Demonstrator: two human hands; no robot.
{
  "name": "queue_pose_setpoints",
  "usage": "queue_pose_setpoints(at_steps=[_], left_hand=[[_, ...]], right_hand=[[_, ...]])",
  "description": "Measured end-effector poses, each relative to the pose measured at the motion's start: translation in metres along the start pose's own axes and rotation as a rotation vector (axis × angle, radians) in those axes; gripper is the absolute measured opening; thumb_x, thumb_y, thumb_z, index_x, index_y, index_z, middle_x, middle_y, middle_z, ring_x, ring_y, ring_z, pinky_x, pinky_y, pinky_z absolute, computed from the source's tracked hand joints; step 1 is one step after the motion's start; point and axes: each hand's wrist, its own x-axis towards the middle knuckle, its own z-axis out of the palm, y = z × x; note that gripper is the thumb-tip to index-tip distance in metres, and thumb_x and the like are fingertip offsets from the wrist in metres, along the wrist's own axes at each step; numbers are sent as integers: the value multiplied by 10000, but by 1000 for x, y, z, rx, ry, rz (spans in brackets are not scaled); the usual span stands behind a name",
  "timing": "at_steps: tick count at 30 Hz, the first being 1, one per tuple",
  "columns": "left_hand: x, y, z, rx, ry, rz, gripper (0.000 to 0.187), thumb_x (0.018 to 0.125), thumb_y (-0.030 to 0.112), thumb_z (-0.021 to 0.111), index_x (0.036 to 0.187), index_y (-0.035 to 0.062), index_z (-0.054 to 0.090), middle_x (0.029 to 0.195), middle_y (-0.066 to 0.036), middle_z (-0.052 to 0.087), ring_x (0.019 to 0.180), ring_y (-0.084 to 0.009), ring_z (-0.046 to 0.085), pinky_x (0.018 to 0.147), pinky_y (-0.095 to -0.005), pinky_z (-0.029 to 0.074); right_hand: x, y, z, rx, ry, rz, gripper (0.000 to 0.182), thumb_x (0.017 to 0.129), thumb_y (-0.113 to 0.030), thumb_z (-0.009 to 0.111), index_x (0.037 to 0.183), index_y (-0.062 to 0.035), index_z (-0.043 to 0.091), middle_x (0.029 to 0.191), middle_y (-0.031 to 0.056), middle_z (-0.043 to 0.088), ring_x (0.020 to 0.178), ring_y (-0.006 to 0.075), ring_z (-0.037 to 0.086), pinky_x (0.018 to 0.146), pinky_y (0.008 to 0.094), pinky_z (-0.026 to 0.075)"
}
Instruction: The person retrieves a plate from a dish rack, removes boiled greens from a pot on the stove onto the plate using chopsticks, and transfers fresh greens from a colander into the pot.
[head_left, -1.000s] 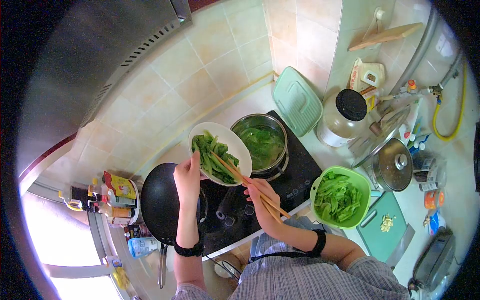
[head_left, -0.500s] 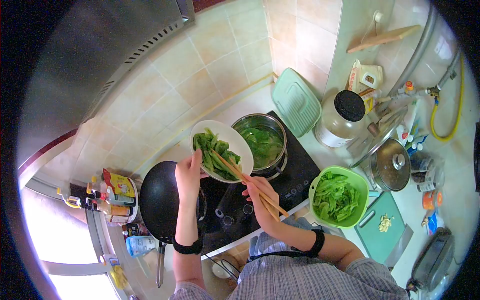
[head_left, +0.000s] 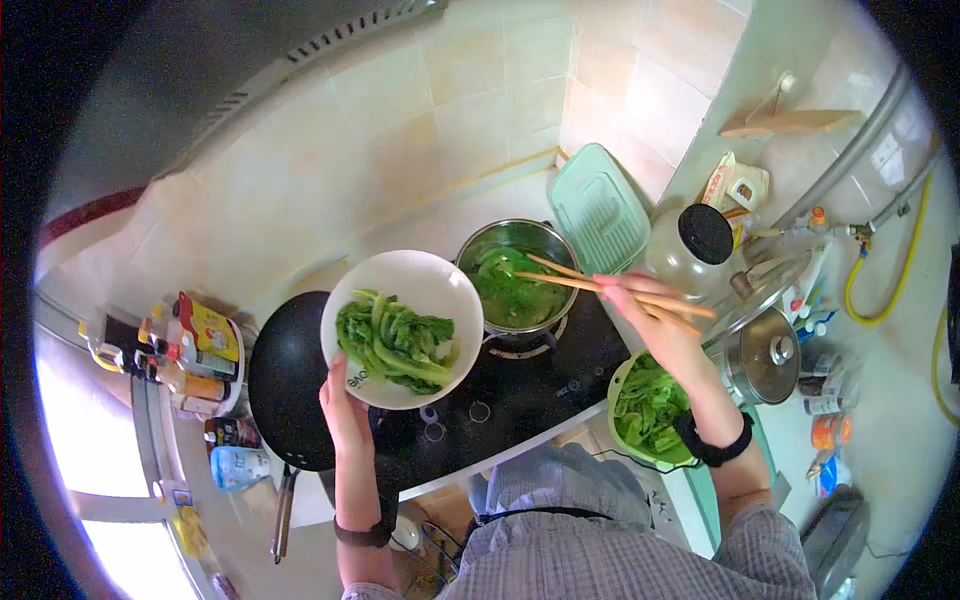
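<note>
This is a kitchen, by the look of it a domestic one. A black cooktop (head_left: 520,375) carries a steel pot (head_left: 515,275) and a dark wok (head_left: 300,380), under what looks like a metal range hood (head_left: 230,70). Pale tiles (head_left: 470,90) cover the wall, seasoning bottles (head_left: 180,375) crowd a rack near the window (head_left: 90,400), and a lidded pan (head_left: 765,355) sits on the counter.

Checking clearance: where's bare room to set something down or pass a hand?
Bare counter: strip between tiled wall and steel pot, left of teal lid; patch left of wok handle, nearer than blue bottle. Cooktop front, between wok and green basket: open, maybe hot. Crowded: around jar and lidded pot, right; condiment bottles, left.
</note>
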Motion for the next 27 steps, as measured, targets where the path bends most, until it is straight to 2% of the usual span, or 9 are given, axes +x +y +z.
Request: queue_pose_setpoints(at_steps=[2, 6, 7, 9, 14, 17, 20, 23, 27], left_hand=[[-12, 5, 2, -60, 19, 38, 322, 812, 248, 500, 1010, -7, 499, 929, -70, 561, 841, -139, 550, 711, -259, 440], [-26, 6, -10, -164, 61, 35, 338, 817, 246, 487, 1032, -15, 486, 976, -84, 548, 900, -152, 538, 764, -275, 434], [-29, 7, -14, -158, 62, 28, 341, 819, 246, 485, 1038, -15, 483, 980, -85, 546, 902, -155, 537, 771, -277, 430], [-32, 6, -20, -169, 53, 21, 354, 824, 246, 474, 1059, -19, 466, 998, -89, 538, 918, -163, 529, 796, -285, 417], [-40, 5, -24, -251, 70, -16, 383, 820, 257, 476, 1079, -25, 449, 1018, -95, 526, 942, -165, 516, 802, -292, 413], [-40, 2, -32, -251, 63, -30, 399, 816, 267, 482, 1085, -26, 445, 1021, -95, 525, 943, -163, 514, 799, -290, 414], [-41, 4, -32, -246, 63, -29, 393, 813, 270, 487, 1069, -27, 456, 1004, -91, 533, 921, -154, 524, 783, -277, 421], [-41, 5, -33, -235, 75, -31, 365, 812, 270, 491, 1028, -24, 484, 960, -78, 553, 871, -136, 542, 742, -255, 433], [-40, 6, -35, -188, 67, -54, 327, 810, 275, 499, 960, -15, 517, 879, -57, 580, 792, -114, 563, 672, -227, 443]], right_hand=[[13, 35, 8, -353, -116, -359, 124, 777, -134, 568, 823, -27, 611, 737, 75, 573, 642, 163, 548, 568, 237, 449], [19, 54, 47, -291, -366, -122, 166, 783, -209, 551, 803, -57, 616, 783, 53, 574, 718, 181, 546, 627, 280, 455], [21, 59, 55, -295, -376, -129, 166, 783, -209, 551, 803, -57, 616, 783, 53, 574, 718, 181, 546, 627, 280, 455], [25, 71, 68, -343, -371, -390, 188, 783, -232, 543, 817, -61, 612, 754, 63, 543, 726, 192, 541, 628, 284, 450], [37, 78, 66, -398, -385, -323, 156, 769, -228, 556, 819, -94, 616, 780, 40, 526, 716, 209, 547, 609, 286, 446], [46, 76, 56, -556, -316, -260, 170, 765, -256, 560, 808, -103, 620, 776, 45, 525, 699, 217, 552, 609, 291, 436], [51, 72, 63, -513, -287, -195, 176, 750, -271, 568, 788, -109, 626, 735, 44, 528, 671, 230, 546, 600, 300, 432], [61, 81, 67, -707, -346, -377, 172, 737, -272, 572, 765, -112, 631, 692, 50, 529, 649, 240, 537, 579, 318, 428], [68, 82, 70, -833, -392, -431, 159, 729, -254, 576, 731, -105, 630, 640, 59, 519, 618, 249, 526, 552, 336, 423]])
